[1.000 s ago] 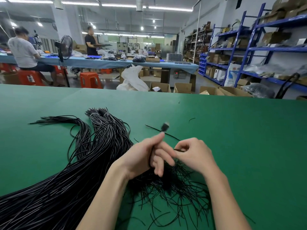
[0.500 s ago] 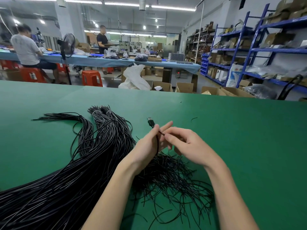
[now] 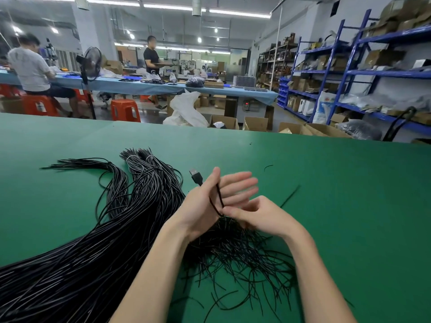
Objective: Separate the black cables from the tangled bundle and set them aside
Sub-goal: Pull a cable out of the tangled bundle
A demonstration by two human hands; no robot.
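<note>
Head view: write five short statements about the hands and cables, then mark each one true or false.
1. The left hand has a cable with a USB plug sticking up past it. True.
2. The right hand lies flat on the table. False: it is raised, fingers at the cable by the left palm.
3. A long cable bundle lies left of the arms. True.
4. The table is blue. False: green.
5. Loose tangled cables lie beneath the hands. True.

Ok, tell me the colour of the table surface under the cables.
Green, seen in the head view: table surface.
</note>
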